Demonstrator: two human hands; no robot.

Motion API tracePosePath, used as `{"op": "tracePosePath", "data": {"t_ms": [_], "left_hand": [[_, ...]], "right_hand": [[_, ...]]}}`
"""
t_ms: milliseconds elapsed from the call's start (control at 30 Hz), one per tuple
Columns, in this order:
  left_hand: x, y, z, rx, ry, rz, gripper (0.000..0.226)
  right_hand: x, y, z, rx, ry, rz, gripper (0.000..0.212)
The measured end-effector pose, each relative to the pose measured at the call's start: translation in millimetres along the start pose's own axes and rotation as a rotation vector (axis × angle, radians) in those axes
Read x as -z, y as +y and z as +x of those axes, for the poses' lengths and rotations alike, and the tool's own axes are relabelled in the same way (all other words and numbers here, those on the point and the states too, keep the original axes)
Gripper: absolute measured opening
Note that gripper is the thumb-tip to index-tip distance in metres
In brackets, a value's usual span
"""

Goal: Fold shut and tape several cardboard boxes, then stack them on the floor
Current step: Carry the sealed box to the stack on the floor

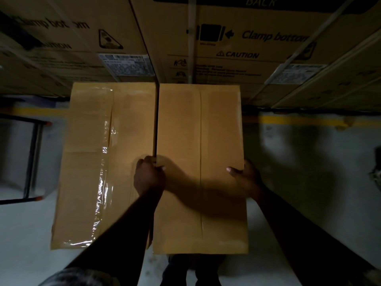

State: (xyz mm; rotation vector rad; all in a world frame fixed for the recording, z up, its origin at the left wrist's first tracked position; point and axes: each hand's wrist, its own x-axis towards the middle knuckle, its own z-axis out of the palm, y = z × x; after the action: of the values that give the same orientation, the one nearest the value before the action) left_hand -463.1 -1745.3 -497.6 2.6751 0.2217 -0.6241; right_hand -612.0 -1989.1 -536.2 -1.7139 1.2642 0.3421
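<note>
Right box (200,162) gripped at both edges, left hand (148,176), right hand (246,178).

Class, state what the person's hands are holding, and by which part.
Both hands hold the right-hand box: left hand on its left edge, right hand on its right edge.

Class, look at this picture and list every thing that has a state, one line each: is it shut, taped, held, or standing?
Left plain brown cardboard box: flaps shut, glossy clear tape along its seam.
Right plain brown cardboard box: flaps shut, held at both sides; tape hard to tell.
Left hand: gripping the right box's left edge.
Right hand: gripping the right box's right edge.
Large printed cartons: closed, standing behind.
</note>
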Motion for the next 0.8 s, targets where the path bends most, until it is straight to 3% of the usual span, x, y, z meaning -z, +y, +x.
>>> {"op": "tracePosePath", "data": {"t_ms": [200,400,500,600,800], "left_hand": [[-1.1,0.7,-6.9,-0.012,-0.028,-0.079,0.030],[-2.0,-7.8,-30.7,-0.089,-0.080,-0.024,0.043],[2.5,-14.7,-45.5,-0.132,-0.152,-0.048,0.044],[13.6,-25.1,-65.9,-0.169,-0.233,-0.019,0.045],[60.6,-30.2,-124.2,-0.180,-0.282,0.040,0.059]], "right_hand": [[-6.9,-7.6,-6.9,-0.026,0.090,-0.046,0.062],[-27.3,-18.9,-35.6,0.040,0.268,-0.145,0.081],[-27.8,-25.4,-56.5,0.096,0.324,-0.188,0.064],[-27.8,-36.1,-81.6,0.136,0.271,-0.142,0.054],[-10.3,-61.7,-157.7,0.285,0.083,-0.298,0.050]]}}
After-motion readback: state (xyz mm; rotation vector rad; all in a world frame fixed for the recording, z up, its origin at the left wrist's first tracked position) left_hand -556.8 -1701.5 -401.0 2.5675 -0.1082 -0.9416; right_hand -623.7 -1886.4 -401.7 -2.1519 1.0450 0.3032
